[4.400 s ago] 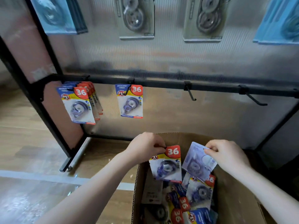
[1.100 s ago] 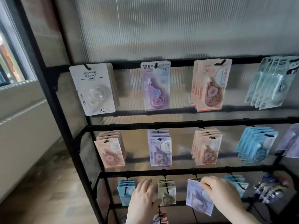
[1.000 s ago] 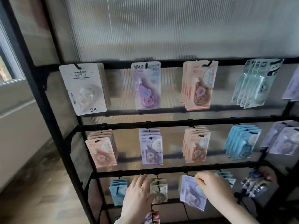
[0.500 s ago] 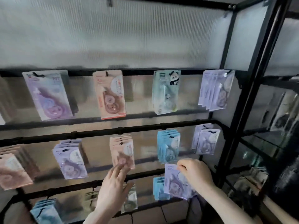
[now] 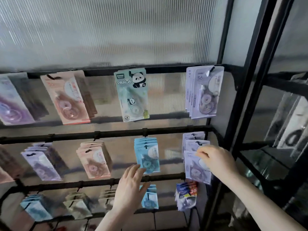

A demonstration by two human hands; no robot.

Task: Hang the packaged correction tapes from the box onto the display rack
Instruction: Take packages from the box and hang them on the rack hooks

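My right hand (image 5: 218, 161) pinches the top of a lilac packaged correction tape (image 5: 195, 170) and holds it in front of the matching lilac packs (image 5: 193, 142) hanging at the right end of the middle rail of the black display rack (image 5: 106, 134). My left hand (image 5: 130, 187) is raised with its fingers straight and holds nothing, just below the blue packs (image 5: 147, 157) on the same rail. The box is out of view.
The top rail carries pink packs (image 5: 70, 99), a panda pack (image 5: 132, 95) and lilac packs (image 5: 204, 94). Lower rails hold blue, beige and red-blue packs (image 5: 186, 195). A black upright post (image 5: 245, 90) bounds the rack on the right; ribbed panel behind.
The view has risen from the box to the upper rails and swung right. My right hand has carried the lilac pack up and right to the middle rail. My left hand no longer holds a pack.
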